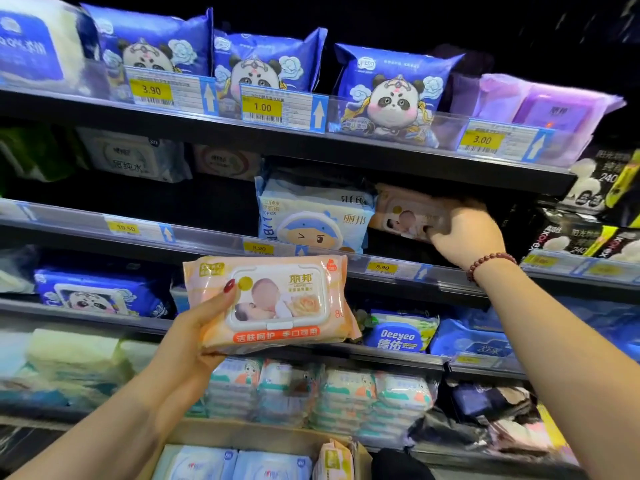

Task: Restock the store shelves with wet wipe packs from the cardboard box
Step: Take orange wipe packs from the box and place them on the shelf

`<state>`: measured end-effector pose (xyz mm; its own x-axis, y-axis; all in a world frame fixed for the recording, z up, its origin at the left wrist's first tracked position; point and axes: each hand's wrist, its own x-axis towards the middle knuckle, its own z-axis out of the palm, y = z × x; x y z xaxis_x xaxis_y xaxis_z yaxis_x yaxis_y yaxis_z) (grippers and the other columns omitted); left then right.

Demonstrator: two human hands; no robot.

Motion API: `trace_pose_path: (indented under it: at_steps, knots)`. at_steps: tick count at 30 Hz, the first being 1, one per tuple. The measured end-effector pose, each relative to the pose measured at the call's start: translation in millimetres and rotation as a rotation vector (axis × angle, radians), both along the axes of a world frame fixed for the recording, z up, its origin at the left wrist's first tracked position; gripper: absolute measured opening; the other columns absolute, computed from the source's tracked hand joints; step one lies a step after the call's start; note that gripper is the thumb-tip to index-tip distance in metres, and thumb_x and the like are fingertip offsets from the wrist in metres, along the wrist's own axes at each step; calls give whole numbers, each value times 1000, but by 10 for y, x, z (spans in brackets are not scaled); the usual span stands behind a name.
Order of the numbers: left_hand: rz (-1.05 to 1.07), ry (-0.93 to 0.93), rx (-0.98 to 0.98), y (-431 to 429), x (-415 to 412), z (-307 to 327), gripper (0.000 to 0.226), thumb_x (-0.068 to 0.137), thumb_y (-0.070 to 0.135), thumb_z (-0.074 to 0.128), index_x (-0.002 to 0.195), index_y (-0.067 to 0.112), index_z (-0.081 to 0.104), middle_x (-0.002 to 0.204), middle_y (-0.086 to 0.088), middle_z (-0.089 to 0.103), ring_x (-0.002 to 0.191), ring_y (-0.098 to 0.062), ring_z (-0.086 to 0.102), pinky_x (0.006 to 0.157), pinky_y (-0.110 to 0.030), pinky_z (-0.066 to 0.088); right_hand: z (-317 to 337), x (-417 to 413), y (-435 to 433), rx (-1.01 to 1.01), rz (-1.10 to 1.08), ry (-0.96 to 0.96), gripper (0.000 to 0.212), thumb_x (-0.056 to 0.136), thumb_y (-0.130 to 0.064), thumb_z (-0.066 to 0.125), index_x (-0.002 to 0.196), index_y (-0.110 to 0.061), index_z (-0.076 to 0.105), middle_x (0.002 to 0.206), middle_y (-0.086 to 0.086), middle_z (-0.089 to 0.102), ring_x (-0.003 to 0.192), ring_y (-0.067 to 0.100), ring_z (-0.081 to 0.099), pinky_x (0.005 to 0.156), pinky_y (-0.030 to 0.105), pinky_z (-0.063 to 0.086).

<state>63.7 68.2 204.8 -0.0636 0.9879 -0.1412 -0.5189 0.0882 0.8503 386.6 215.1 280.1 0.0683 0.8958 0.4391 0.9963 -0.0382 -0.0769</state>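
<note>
The left hand (194, 327) is gripping an orange pack (273, 303) above the box (242, 434). The right hand (464, 233) is clutching a second pack (405, 213) on the shelf (388, 285), just right of a blue pack (311, 216).

- We stand in a shop, facing dark metal tiered shelves (277, 142) stocked in rows.
- We read yellow-and-white paper price tags (151, 91), marked 3.90, 1.00 and 3.00, behind clear plastic rail strips (446, 133).
- We see matching blue panda-printed soft packs (391, 91) lined up side by side, and white-and-teal soft packs (346, 393) stacked lower down.
</note>
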Motion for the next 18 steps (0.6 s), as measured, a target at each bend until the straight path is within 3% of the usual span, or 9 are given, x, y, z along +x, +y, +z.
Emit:
trace_pose_path:
  at_steps: [2,4,7,9,10,14,16,18]
  knots:
    - [10,10,-19,-11,41,1,42,58,35,78,93,14,69,73,-3,73,60,-15,70,53,-24,58,-21,-90,-267,173,199,101,34,83,-24,67,111,-5,63,102,17,59,100,35,54,84,40,46]
    - [4,-2,-36,-10,112,7,35,64,30,72,94,14,69,78,-4,75,62,-16,71,54,-24,58,-68,-200,-552,201,391,304,30,83,-24,71,109,-12,66,97,4,62,92,22,59,82,35,50]
    - [-45,-15,-33,-9,294,92,33,66,27,67,97,14,67,77,-3,75,62,-15,70,52,-24,57,-76,-387,-952,-231,440,736,43,76,-43,73,112,-22,63,92,-1,70,84,14,68,76,30,56]
    - [-69,-28,-21,9,428,153,34,66,27,68,97,14,67,75,-3,74,60,-15,70,49,-22,55,-60,-452,-1128,-563,473,889,51,71,-48,69,115,-25,58,95,-4,71,83,6,69,68,25,56]
    - [-85,-28,-19,19,492,186,36,65,27,69,99,13,67,74,-3,74,60,-14,69,49,-22,54,-67,-453,-1180,-632,516,936,47,71,-44,68,113,-26,58,96,-6,73,83,4,69,66,23,55]
    - [-87,81,16,136,704,262,67,57,33,86,116,10,60,94,-8,74,71,-18,71,56,-27,56,-49,-328,-1233,-571,554,1097,53,69,-30,76,118,-22,58,105,-6,73,97,10,69,84,29,56]
    - [-43,159,84,203,794,318,77,53,36,89,118,15,54,107,-9,72,84,-20,72,72,-36,57,-17,-223,-1233,-494,545,1148,45,74,-18,76,116,-20,58,106,-3,73,98,11,70,80,26,56]
    - [-27,248,215,259,887,421,72,52,41,87,114,23,54,109,-2,71,96,-18,70,86,-39,55,12,-103,-1206,-394,535,1202,50,72,-9,79,117,-16,58,105,0,73,96,12,70,72,22,56]
